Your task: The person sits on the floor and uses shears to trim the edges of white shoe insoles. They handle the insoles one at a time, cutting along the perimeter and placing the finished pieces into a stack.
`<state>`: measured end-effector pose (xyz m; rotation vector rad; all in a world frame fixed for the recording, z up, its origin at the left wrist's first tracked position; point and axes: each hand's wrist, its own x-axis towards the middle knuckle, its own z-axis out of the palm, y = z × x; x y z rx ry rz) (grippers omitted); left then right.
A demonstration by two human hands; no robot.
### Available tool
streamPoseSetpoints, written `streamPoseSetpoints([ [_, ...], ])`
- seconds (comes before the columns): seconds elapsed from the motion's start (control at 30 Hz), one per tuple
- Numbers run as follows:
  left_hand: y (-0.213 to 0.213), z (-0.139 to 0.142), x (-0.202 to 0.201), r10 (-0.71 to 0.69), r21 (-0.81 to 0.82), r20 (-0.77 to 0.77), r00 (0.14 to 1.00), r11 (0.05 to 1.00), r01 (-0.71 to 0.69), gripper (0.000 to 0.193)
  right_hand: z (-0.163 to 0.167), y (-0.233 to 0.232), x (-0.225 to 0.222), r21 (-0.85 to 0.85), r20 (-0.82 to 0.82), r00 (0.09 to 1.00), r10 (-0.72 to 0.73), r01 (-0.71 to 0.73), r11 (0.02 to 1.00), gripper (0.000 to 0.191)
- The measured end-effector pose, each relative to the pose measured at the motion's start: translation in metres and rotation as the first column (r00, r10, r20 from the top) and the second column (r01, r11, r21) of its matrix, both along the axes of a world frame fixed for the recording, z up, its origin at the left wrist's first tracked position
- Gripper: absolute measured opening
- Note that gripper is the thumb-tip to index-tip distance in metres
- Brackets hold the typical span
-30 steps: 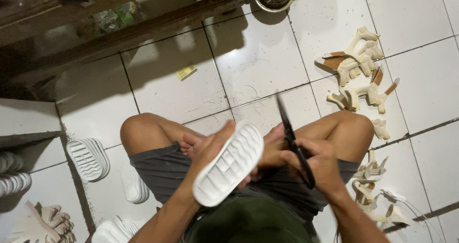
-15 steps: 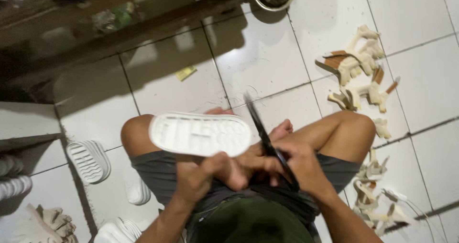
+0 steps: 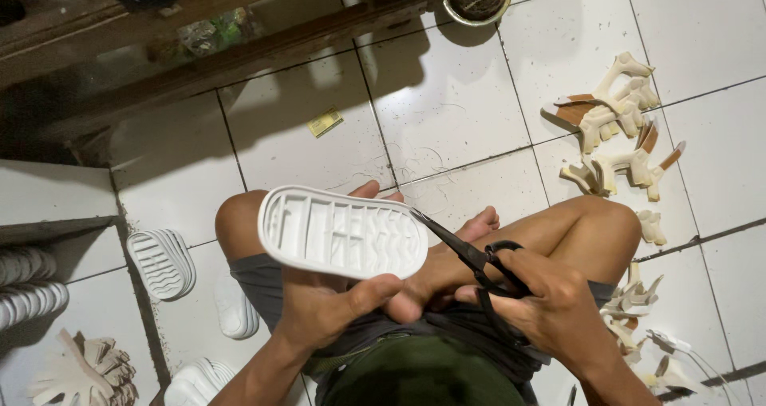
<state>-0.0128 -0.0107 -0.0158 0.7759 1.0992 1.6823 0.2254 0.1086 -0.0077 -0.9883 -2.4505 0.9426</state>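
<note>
Scissors [image 3: 479, 258] gripped in your right hand [image 3: 550, 306] meet the white sole [image 3: 343, 232] your left hand [image 3: 335, 306] clasps — thumb near; a slip could nick it.

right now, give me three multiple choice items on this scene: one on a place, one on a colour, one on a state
1. Where do the scissors meet the sole?
A. at its right end
B. at its left end
C. nowhere near it

2. What colour is the sole?
A. black
B. white
C. red

3. Which way does the sole's tread face?
A. up toward the camera
B. down toward the floor
C. hidden by a cloth

Answers: 1 A, the blade tips touch the sole's right end. 2 B, it is white like the floor tiles. 3 A, the ribbed pattern shows while the left hand holds it from below and the right hand grips the scissors.
</note>
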Motion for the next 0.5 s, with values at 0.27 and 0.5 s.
streamPoseSetpoints([
  [0.27, 0.003, -0.001, -0.012, -0.195, -0.214, -0.067, 0.978, 0.961, 0.177, 0.085, 0.0, 0.008, 0.001, 0.016, 0.035, 0.994, 0.1, -0.1, 0.995, 0.035],
  [0.5, 0.003, -0.002, -0.007, -0.317, -0.194, -0.046, 0.947, 0.933, 0.302, 0.087, 0.001, 0.002, -0.01, -0.093, -0.001, 0.999, 0.049, -0.049, 0.994, 0.028],
])
